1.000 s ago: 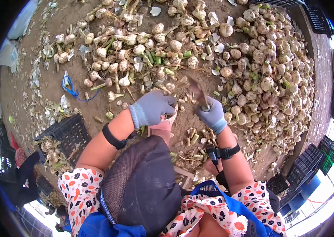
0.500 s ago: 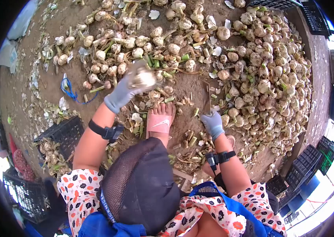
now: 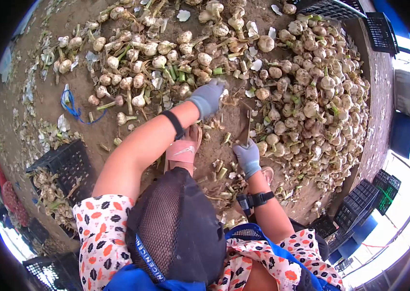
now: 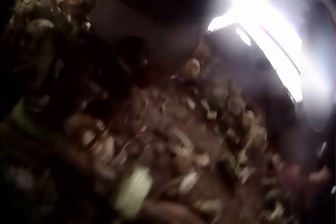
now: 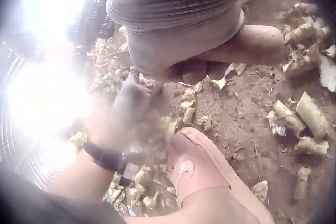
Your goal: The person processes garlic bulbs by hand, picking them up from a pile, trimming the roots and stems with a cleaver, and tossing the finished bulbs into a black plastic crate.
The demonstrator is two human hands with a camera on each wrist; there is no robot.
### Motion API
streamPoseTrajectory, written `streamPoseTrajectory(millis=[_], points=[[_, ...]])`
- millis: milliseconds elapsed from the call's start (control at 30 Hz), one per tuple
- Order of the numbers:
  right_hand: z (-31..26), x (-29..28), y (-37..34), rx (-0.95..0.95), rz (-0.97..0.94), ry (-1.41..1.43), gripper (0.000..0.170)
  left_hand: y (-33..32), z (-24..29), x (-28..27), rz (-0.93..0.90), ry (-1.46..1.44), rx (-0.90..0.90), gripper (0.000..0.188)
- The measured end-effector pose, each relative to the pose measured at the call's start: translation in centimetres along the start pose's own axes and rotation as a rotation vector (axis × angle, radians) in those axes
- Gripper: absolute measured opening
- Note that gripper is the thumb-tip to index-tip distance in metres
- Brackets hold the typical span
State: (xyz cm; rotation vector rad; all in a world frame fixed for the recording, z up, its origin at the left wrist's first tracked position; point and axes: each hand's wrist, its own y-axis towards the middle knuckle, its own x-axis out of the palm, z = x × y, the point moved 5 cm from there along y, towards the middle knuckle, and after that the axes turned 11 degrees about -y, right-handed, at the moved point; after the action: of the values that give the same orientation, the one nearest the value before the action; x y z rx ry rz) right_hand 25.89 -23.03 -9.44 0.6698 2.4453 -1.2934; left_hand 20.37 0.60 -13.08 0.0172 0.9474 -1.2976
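My left hand (image 3: 208, 98), in a grey glove, reaches forward among loose garlic bulbs (image 3: 204, 59). Its fingertips are blurred near the bulbs and stalks, and I cannot tell whether they hold one. Dark blur hides the fingers in the left wrist view. My right hand (image 3: 247, 157), also gloved, grips a knife with its broad blade (image 3: 245, 121) pointing forward over the soil. In the right wrist view the knife's wooden handle (image 5: 257, 45) sticks out of the gloved fist. A large heap of garlic (image 3: 311, 102) lies to the right of the blade.
A foot in a pink sandal (image 3: 181, 151) stands between the hands. Cut stalks (image 5: 312, 113) and peelings litter the soil. At the left is a black crate (image 3: 67, 167) with garlic scraps before it, beside a blue cord (image 3: 71, 106). More black crates (image 3: 357, 203) stand at the right.
My left hand swung left with a garlic bulb, away from the knife, then came back right and forward to the loose bulbs. The right hand drew back slightly, still gripping the knife.
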Motion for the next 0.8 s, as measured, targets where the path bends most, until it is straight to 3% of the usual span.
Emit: streamPoseTrajectory(millis=[33,67,133,167,267,400,467,500,533,600,633,667,733,767,800], points=[[-1.3,-0.9,-0.3,-0.027,0.029,0.037,0.020,0.1,-1.9,1.6,0.270,-0.051,0.130,0.071],[-2.0,-1.5,-0.4,-0.056,0.054,0.079,0.019,-1.6,-0.6,-0.5,0.271,-0.046,0.124,0.071],[-2.0,-2.2,0.4,-0.081,0.055,0.126,0.019,-5.2,1.1,-2.5,-0.101,-1.430,-0.051,0.069],[-2.1,-2.4,1.0,-0.107,0.074,0.115,0.020,-6.1,1.1,-2.6,-0.133,-1.622,0.027,0.062],[-3.6,-2.3,2.2,-0.195,0.094,0.111,0.020,-8.9,2.0,-4.4,0.107,-1.231,0.245,0.066],[-7.2,-1.8,2.1,-0.338,0.104,-0.119,0.018,-10.4,0.6,-3.2,0.116,-1.144,0.094,0.068],[-11.5,-2.1,0.3,-0.508,0.166,-0.505,0.014,-9.9,0.2,-2.0,-0.075,-0.935,0.008,0.071],[-12.4,-1.9,0.0,-0.547,0.166,-0.555,0.013,-10.2,0.9,-2.1,-0.023,-0.764,0.224,0.056],[-13.0,-1.9,-0.2,-0.544,0.164,-0.556,0.013,-10.6,1.5,-2.5,-0.026,-0.766,0.222,0.056],[-15.1,-1.4,-1.4,-0.809,0.123,-0.615,0.017,-12.2,4.5,-4.6,0.093,-0.288,0.574,0.038],[-16.0,-1.4,-2.0,-0.885,0.133,-0.644,0.019,-10.2,0.0,0.8,-0.006,-0.956,0.417,0.025],[-16.5,-1.4,-2.1,-0.882,0.134,-0.643,0.019,-10.5,0.7,0.1,-0.009,-0.957,0.417,0.025],[-17.6,-0.8,-2.8,-1.005,0.076,-0.757,0.019,-11.1,1.0,-0.7,-0.142,-1.495,-0.020,0.027],[-18.0,-0.7,-3.2,-1.037,0.069,-0.777,0.018,-11.7,2.2,-3.1,-0.094,-1.060,0.082,0.029],[-18.0,-0.5,-3.3,-1.036,0.069,-0.777,0.018,-12.0,2.7,-3.7,-0.095,-1.060,0.081,0.029]])
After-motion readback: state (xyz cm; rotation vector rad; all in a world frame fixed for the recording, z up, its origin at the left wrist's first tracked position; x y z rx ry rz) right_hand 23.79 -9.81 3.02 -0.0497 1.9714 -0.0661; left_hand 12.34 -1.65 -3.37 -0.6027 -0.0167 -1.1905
